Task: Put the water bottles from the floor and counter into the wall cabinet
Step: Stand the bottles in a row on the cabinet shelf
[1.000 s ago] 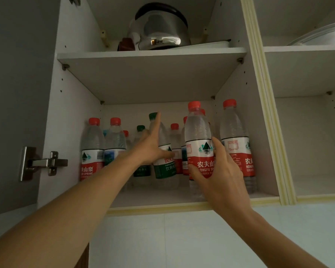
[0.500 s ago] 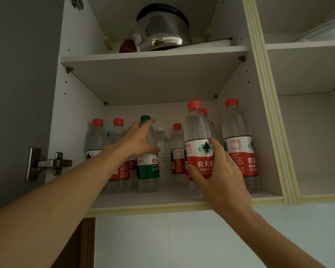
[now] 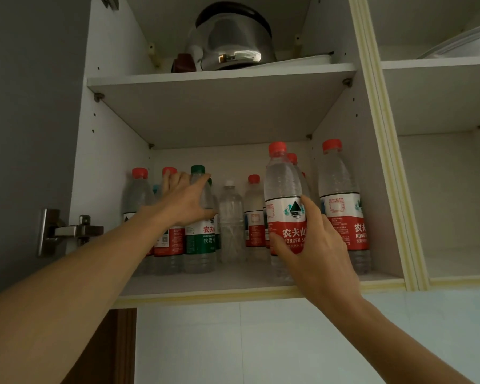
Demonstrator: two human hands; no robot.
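Both grips are busy inside the wall cabinet (image 3: 372,162). Right hand (image 3: 311,253) has its thumb and fingers curled round the label of a red-capped water bottle (image 3: 284,206), which stands at the front of the lower shelf (image 3: 233,284), at about 4 o'clock from the shelf's middle, just beside another red-capped bottle (image 3: 341,206) at 3 o'clock. Left hand (image 3: 186,200) wraps the shoulder of the green-capped bottle (image 3: 200,236) at about 9 o'clock, fingers spread over its neck, close against red-capped bottles (image 3: 139,195) further left. That hold looks meant to press the green one tight to the row, clearing floor space mid-shelf. A clear bottle (image 3: 230,217) stands behind the gap. Above, a kettle (image 3: 230,40) sits on the upper shelf.
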